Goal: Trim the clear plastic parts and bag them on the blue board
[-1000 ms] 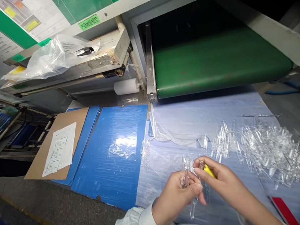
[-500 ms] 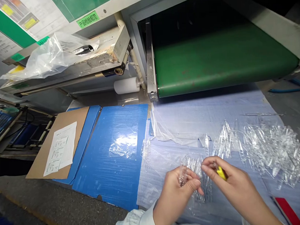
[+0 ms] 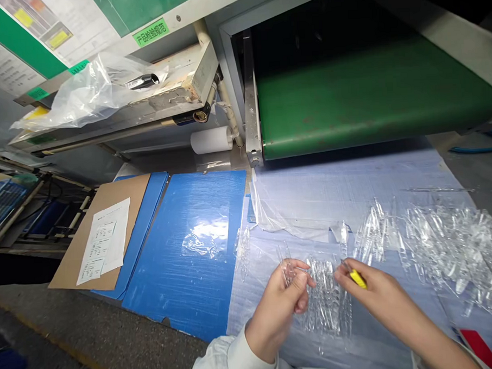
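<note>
My left hand is closed around a few slim clear plastic pieces that stick up past the fingers. In my right hand is a small yellow-handled tool; its working end is hidden by the fingers. Between the two hands, a row of clear plastic pieces lies side by side on the pale blue sheet. The right fingertips are close to the row's upper right edge; whether they touch it I cannot tell.
To the right lies a big heap of clear pieces, with a smaller cluster beside it. A red object is at the lower right. Blue boards lie left. Beyond the sheet is a green conveyor belt.
My hands have moved apart, the left one going left with its clear pieces, so more of the row shows between them. The whole view has shifted slightly.
</note>
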`<state>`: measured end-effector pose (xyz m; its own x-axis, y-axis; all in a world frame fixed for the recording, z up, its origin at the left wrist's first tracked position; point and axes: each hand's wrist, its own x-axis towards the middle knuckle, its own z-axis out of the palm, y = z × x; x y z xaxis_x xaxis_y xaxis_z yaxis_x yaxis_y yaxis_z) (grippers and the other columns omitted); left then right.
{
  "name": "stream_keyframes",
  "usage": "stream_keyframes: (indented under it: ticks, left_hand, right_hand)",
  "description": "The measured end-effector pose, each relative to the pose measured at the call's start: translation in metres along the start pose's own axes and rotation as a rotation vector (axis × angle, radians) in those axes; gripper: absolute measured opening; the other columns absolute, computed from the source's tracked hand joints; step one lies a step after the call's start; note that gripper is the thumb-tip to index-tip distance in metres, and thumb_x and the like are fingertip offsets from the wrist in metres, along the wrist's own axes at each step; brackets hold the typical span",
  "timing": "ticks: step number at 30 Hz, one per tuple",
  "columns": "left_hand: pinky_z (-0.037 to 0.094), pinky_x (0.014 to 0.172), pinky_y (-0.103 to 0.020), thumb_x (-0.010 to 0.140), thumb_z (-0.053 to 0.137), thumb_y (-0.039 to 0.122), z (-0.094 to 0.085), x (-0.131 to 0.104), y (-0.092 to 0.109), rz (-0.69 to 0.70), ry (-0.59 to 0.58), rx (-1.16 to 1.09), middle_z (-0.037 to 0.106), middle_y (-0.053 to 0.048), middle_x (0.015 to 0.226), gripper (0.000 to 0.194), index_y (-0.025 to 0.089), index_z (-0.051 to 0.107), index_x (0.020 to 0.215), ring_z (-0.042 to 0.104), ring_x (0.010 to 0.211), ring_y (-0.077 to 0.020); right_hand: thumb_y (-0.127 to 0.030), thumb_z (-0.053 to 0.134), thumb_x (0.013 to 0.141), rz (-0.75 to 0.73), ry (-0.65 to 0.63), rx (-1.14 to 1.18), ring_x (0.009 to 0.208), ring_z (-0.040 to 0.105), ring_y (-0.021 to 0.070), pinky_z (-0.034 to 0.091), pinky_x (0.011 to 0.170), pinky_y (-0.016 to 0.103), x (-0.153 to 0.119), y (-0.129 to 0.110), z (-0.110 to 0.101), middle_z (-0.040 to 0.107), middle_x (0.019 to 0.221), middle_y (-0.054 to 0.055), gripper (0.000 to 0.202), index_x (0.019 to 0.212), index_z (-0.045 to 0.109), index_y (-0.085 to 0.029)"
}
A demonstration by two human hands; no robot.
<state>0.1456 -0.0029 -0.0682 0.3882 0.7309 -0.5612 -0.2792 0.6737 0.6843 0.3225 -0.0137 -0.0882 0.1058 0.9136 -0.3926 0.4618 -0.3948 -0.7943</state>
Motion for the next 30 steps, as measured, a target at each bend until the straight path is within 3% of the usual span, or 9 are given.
stream_keyframes:
  ticks: [3, 6, 9, 13, 16, 19, 22, 24, 30]
  left_hand:
    - [0.025, 0.045, -0.02, 0.076, 0.068, 0.043, -0.004, 0.003, 0.001, -0.109, -0.124, -0.172, 0.056, 0.001, 0.071, 0.036, 0.014, 0.054, 0.094, 0.038, 0.046, -0.0035]
    - [0.026, 0.043, -0.019, 0.073, 0.071, 0.038, -0.002, 0.003, 0.001, -0.223, -0.266, -0.213, 0.054, 0.002, 0.06, 0.03, 0.013, 0.058, 0.086, 0.035, 0.042, -0.0038]
    - [0.027, 0.039, -0.02, 0.073, 0.07, 0.039, 0.003, 0.002, -0.005, -0.298, -0.363, -0.192, 0.055, 0.001, 0.055, 0.031, 0.012, 0.061, 0.084, 0.036, 0.037, -0.0045]
    - [0.048, 0.059, -0.029, 0.075, 0.067, 0.045, 0.007, 0.0, -0.008, -0.26, -0.287, -0.184, 0.067, -0.009, 0.073, 0.041, 0.008, 0.063, 0.092, 0.063, 0.058, -0.0163]
    - [0.048, 0.082, -0.036, 0.076, 0.069, 0.039, 0.009, -0.001, -0.002, -0.171, -0.124, -0.24, 0.068, -0.012, 0.087, 0.032, 0.009, 0.063, 0.087, 0.066, 0.084, -0.0211]
    - [0.048, 0.066, -0.027, 0.076, 0.069, 0.034, 0.011, -0.002, 0.004, -0.109, -0.017, -0.252, 0.064, -0.004, 0.073, 0.023, 0.013, 0.059, 0.075, 0.061, 0.064, -0.0126]
    - [0.029, 0.042, -0.019, 0.076, 0.067, 0.035, 0.015, -0.004, 0.007, -0.102, -0.094, -0.154, 0.059, 0.0, 0.062, 0.024, 0.012, 0.059, 0.074, 0.038, 0.038, -0.0028]
    - [0.022, 0.04, -0.02, 0.078, 0.064, 0.038, 0.019, -0.007, 0.009, -0.087, -0.163, -0.074, 0.059, 0.001, 0.06, 0.027, 0.011, 0.061, 0.078, 0.03, 0.036, -0.0013]
    - [0.018, 0.041, -0.022, 0.076, 0.065, 0.048, 0.027, -0.013, 0.013, -0.092, -0.217, -0.001, 0.059, 0.001, 0.054, 0.039, 0.011, 0.062, 0.083, 0.026, 0.034, -0.0014]
  right_hand:
    - [-0.05, 0.062, 0.065, 0.015, -0.03, 0.027, 0.05, 0.048, 0.0173, 0.034, 0.054, 0.03, 0.004, 0.009, 0.008, 0.054, 0.053, -0.001, 0.03, 0.06, 0.05, -0.023]
    - [-0.056, 0.055, 0.075, 0.006, -0.121, 0.143, 0.054, 0.05, 0.0168, 0.037, 0.055, 0.03, 0.003, -0.001, 0.008, 0.055, 0.057, -0.001, 0.033, 0.074, 0.055, -0.022]
    - [-0.063, 0.049, 0.079, 0.002, -0.243, 0.308, 0.044, 0.042, 0.0122, 0.033, 0.044, 0.025, 0.005, -0.018, 0.005, 0.045, 0.049, -0.006, 0.043, 0.084, 0.057, -0.02]
    - [-0.069, 0.059, 0.07, 0.043, -0.202, 0.46, 0.039, 0.025, 0.0057, 0.02, 0.038, 0.021, 0.007, -0.027, 0.001, 0.032, 0.046, -0.01, 0.05, 0.065, 0.047, -0.021]
    - [-0.069, 0.061, 0.069, 0.094, -0.132, 0.555, 0.04, 0.022, 0.005, 0.02, 0.039, 0.02, 0.003, -0.029, -0.003, 0.029, 0.045, -0.011, 0.051, 0.064, 0.041, -0.022]
    - [-0.064, 0.065, 0.068, 0.149, -0.117, 0.633, 0.039, 0.022, 0.0049, 0.02, 0.039, 0.02, -0.003, -0.034, -0.008, 0.027, 0.045, -0.012, 0.049, 0.065, 0.04, -0.022]
    - [-0.058, 0.072, 0.064, 0.186, -0.137, 0.685, 0.039, 0.023, 0.0039, 0.02, 0.038, 0.018, -0.007, -0.042, -0.011, 0.029, 0.044, -0.011, 0.049, 0.061, 0.04, -0.022]
    - [-0.057, 0.074, 0.062, 0.197, -0.143, 0.701, 0.039, 0.022, 0.0034, 0.02, 0.038, 0.018, -0.008, -0.046, -0.012, 0.029, 0.044, -0.011, 0.049, 0.061, 0.04, -0.021]
    - [-0.065, 0.07, 0.061, 0.186, -0.136, 0.678, 0.039, 0.019, 0.0046, 0.02, 0.037, 0.019, -0.008, -0.047, -0.009, 0.025, 0.044, -0.012, 0.052, 0.064, 0.041, -0.022]
